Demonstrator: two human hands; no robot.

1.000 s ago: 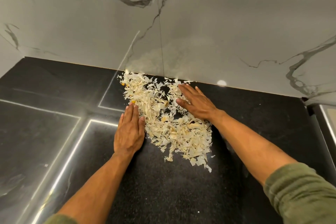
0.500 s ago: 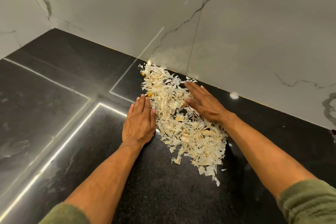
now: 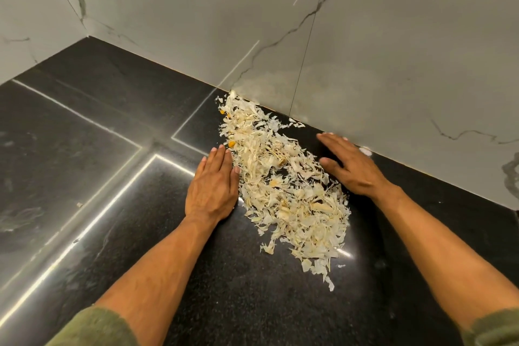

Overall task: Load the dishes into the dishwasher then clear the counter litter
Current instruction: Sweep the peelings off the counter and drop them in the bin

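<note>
Fingers point(image 3: 222, 154) of the left hand point(image 3: 211, 191) lie straight and flat on the black counter point(image 3: 118, 109), their right edge touching the pile of pale peelings point(image 3: 283, 191); those of the right hand point(image 3: 349, 167) are also straight and a little spread, palm down just right of the pile, holding nothing. The litter runs in a long heap from the far wall point(image 3: 365, 64) toward the near edge — thin, dry-looking flakes with a few orange bits among them. To gather it well I would keep both palms low and sweep inward together, starting at the far end where scraps sit against the wall; light flakes will probably scatter if pushed fast. The stone is polished, speckled and reflective, with bright light strips at left — smooth enough for sliding; grey-veined marble panels rise behind and at the far-left corner.
</note>
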